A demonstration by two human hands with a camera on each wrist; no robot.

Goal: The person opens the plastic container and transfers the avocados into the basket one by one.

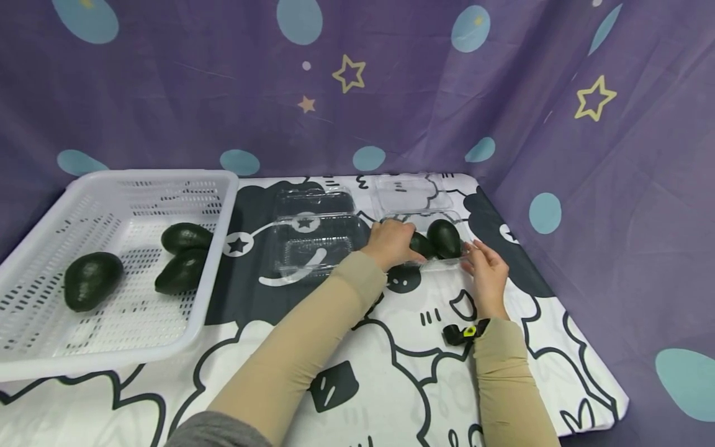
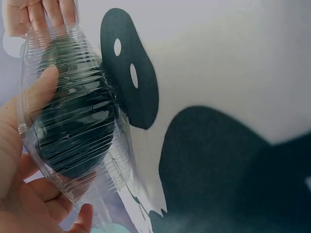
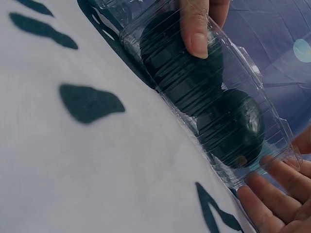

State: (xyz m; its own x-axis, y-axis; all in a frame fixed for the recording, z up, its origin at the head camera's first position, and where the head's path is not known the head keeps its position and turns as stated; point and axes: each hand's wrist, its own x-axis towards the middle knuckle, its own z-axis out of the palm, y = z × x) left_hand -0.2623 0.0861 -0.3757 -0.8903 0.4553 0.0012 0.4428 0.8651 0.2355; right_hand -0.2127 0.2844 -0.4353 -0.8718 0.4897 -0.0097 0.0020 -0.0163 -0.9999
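Note:
In the head view my left hand (image 1: 393, 243) reaches over the left end of an open clear plastic clamshell container (image 1: 441, 264). Its thumb and fingers lie around a dark green avocado (image 1: 422, 246), partly hidden by the hand. A second avocado (image 1: 444, 239) sits beside it in the same container, toward the right end. My right hand (image 1: 487, 273) holds the container's right end at the rim. In the right wrist view the left thumb (image 3: 197, 36) lies against the larger-looking avocado (image 3: 182, 80), seen through the ribbed wall, and right fingertips (image 3: 267, 162) touch the end.
A white perforated basket (image 1: 216, 248) on the left holds several avocados (image 1: 92, 280). Between basket and hands lies another open clear clamshell (image 1: 318, 245). The held container's lid (image 1: 413, 192) extends toward the purple curtain (image 1: 223, 81) behind the table. A black wrist strap (image 1: 455, 335) is on the right forearm.

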